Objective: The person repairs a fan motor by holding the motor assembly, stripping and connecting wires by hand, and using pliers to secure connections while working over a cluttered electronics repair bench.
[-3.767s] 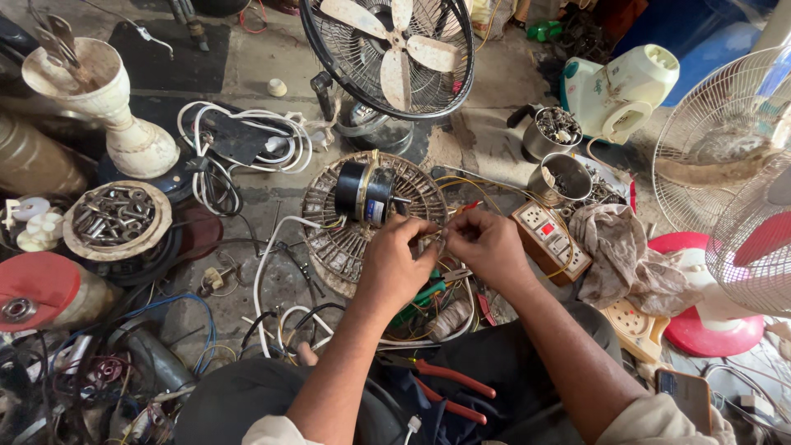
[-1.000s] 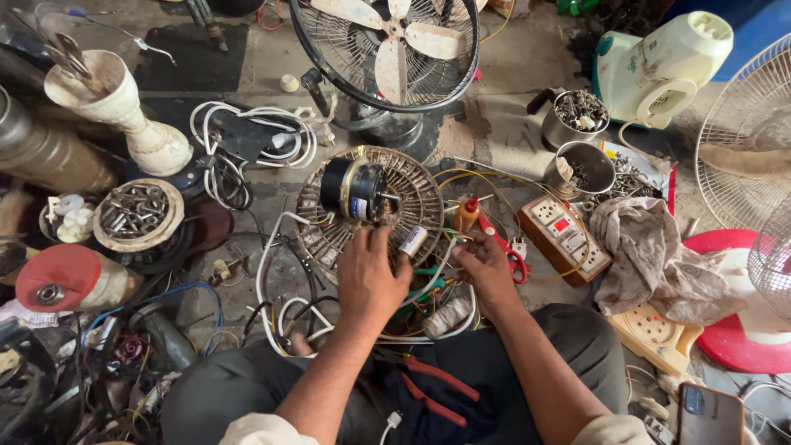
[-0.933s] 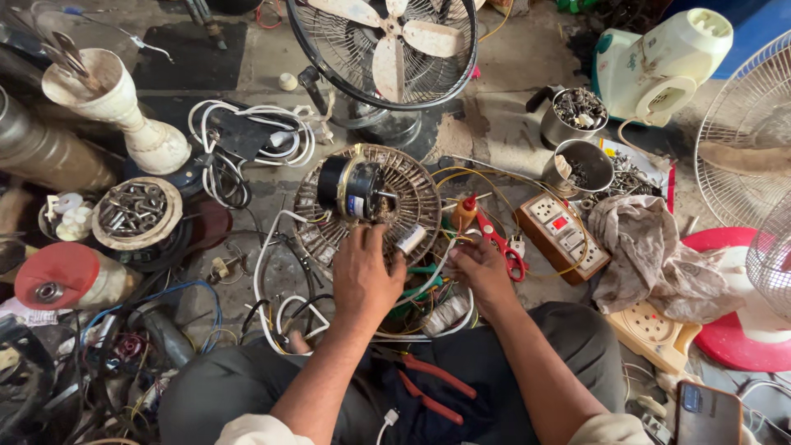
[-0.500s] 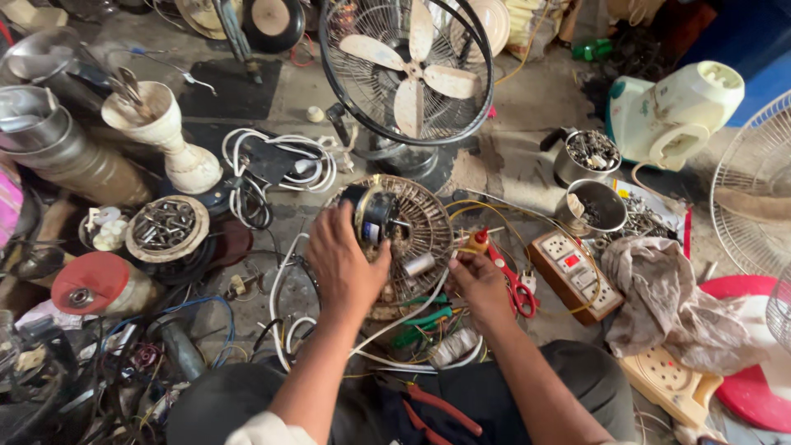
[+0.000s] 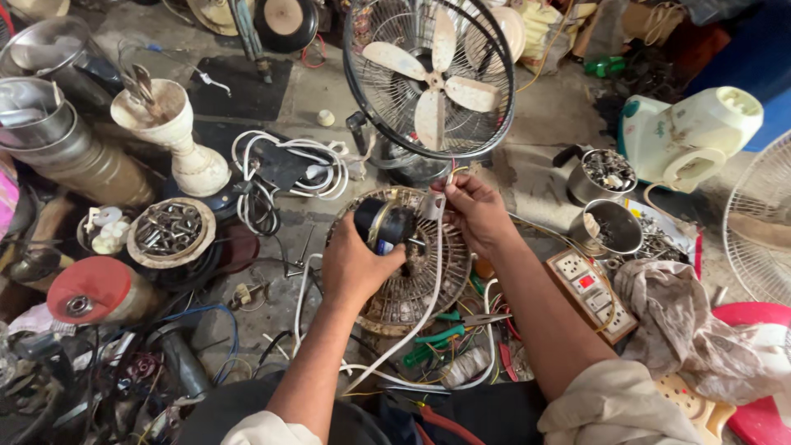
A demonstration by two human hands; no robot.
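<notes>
Black motor (image 5: 384, 224) with a blue label sits on a round grille (image 5: 412, 284), left hand (image 5: 356, 264) clamped around it. Right hand (image 5: 478, 213) pinches thin wires (image 5: 451, 170) just beside it.

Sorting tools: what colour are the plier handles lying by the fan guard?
Green handles, seen in the head view.

Even, soft daylight, fairly bright, no hard shadows. Light reads from above; faint shade under the left hand (image 5: 356, 265) and right hand (image 5: 478, 213). Mild glare on the steel pots (image 5: 49, 91) top left and the white fan housing (image 5: 700, 132). Wide-angle bending at the edges. Centre sharp; corners slightly soft, lower left clutter dark.
</notes>
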